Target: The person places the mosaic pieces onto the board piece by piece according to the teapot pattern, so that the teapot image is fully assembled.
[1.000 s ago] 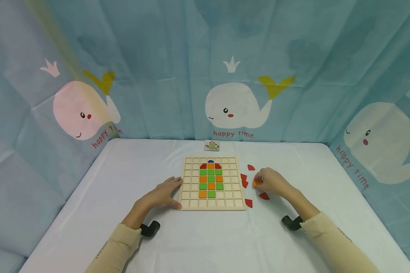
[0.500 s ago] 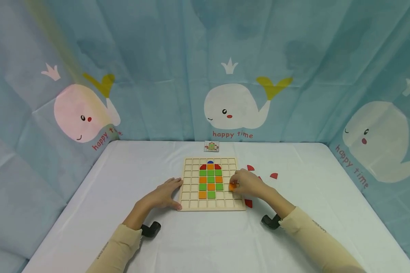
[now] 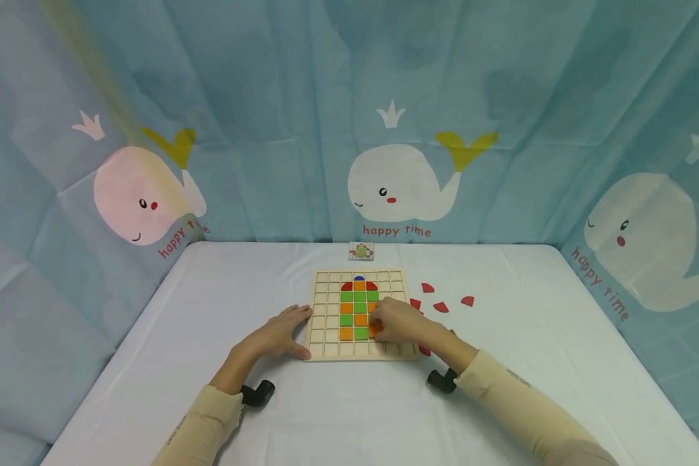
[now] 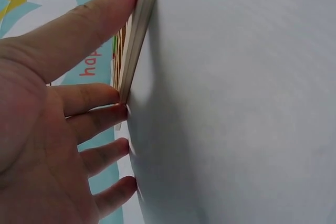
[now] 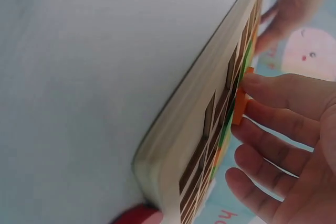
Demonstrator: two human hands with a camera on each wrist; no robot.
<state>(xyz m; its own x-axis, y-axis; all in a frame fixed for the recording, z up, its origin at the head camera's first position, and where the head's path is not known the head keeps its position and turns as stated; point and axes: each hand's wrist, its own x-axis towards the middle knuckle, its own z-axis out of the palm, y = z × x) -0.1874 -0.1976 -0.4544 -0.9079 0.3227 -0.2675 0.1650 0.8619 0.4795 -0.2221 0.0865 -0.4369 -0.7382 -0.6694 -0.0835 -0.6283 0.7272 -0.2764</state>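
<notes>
A wooden grid board (image 3: pixel 318 349) lies on the white table, with orange and green square tiles in its middle columns. Two red quarter-circle pieces and a blue half-round piece (image 3: pixel 358 278) sit at the top of that pattern. My right hand (image 3: pixel 400 320) is over the board's lower middle, pinching an orange square tile (image 5: pixel 241 100) between thumb and fingertips. The tile is right at the grid, beside the lowest green tile (image 3: pixel 361 333). My left hand (image 3: pixel 276 332) has its fingers spread, thumb and fingertips against the board's left edge.
Several red pieces lie right of the board, among them a red quarter-circle piece (image 3: pixel 468 301). A small picture card (image 3: pixel 361 251) lies behind the board. A blue curtain (image 3: pixel 279 162) with whales hangs along the table's back.
My right hand has carried the orange tile leftward from the table at the right, across the board's edge to its lower middle. The left hand has stayed at the board's left edge.
</notes>
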